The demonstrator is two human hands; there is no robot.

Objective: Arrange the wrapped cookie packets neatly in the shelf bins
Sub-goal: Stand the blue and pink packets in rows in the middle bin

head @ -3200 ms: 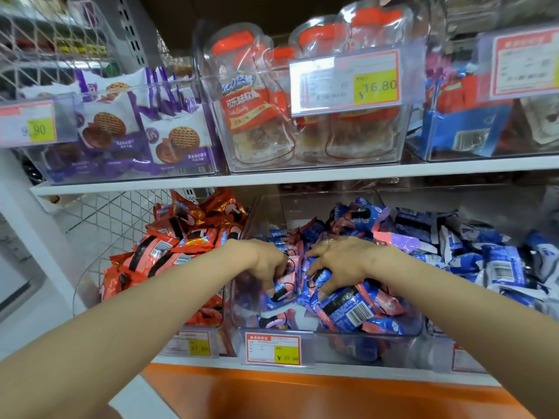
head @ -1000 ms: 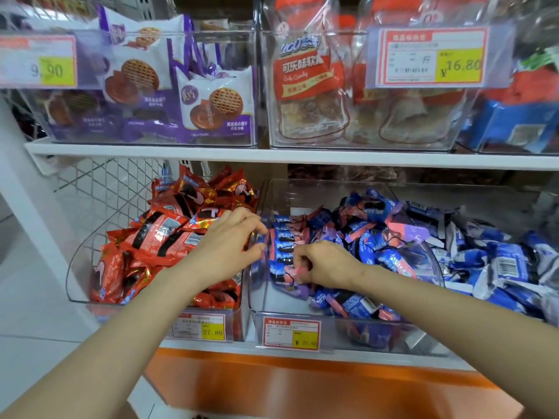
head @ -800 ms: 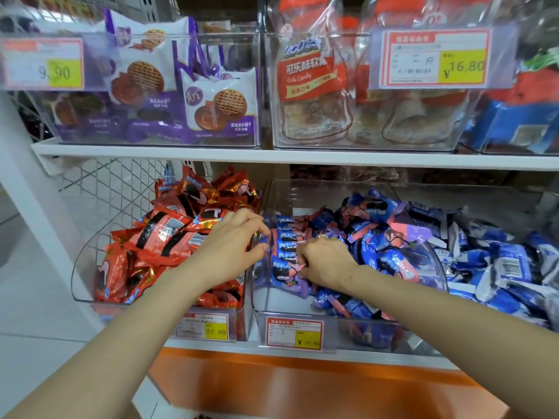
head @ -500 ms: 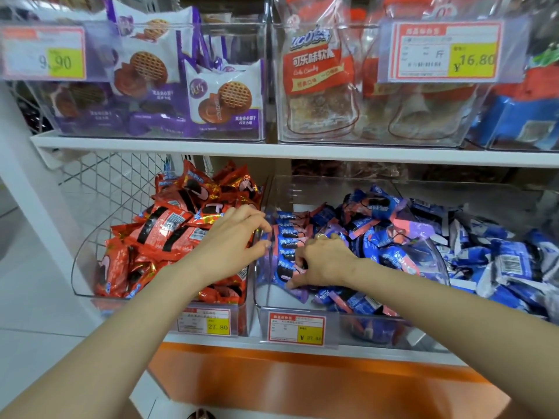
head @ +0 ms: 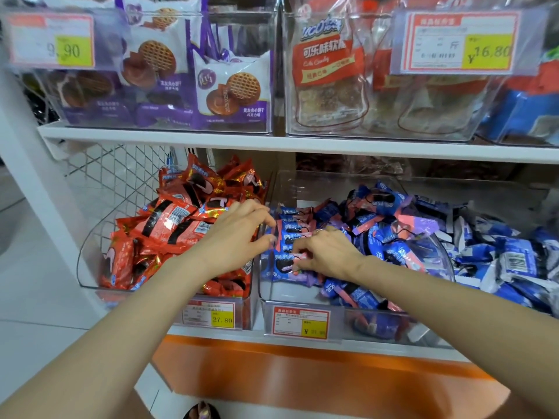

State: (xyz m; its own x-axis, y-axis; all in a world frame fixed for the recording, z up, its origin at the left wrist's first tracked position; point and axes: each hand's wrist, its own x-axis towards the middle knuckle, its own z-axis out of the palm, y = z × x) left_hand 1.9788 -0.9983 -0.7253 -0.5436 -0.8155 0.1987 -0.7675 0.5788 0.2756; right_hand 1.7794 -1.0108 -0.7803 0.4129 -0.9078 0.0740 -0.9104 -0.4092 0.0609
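A clear middle bin (head: 302, 293) on the lower shelf holds blue-and-pink cookie packets. Along its left wall several of them stand in a tidy row (head: 287, 234); the others lie in a loose heap (head: 390, 228) to the right. My left hand (head: 236, 237) reaches across the bin divider, and its nearly straight fingertips touch the row's left side. My right hand (head: 328, 252) has curled fingers and pinches the front blue packet (head: 286, 266) of the row by its pink end.
Red cookie packets (head: 178, 225) fill the clear bin to the left. Blue-and-white packets (head: 508, 261) fill the bin on the right. The upper shelf (head: 302, 143) hangs low over the bins and carries bins of purple waffle-cookie bags and candy. Price tags hang on the bin fronts.
Both hands have left the loose heap for the row at the bin's left wall. Over the last second the right hand has crept toward the row's front end.
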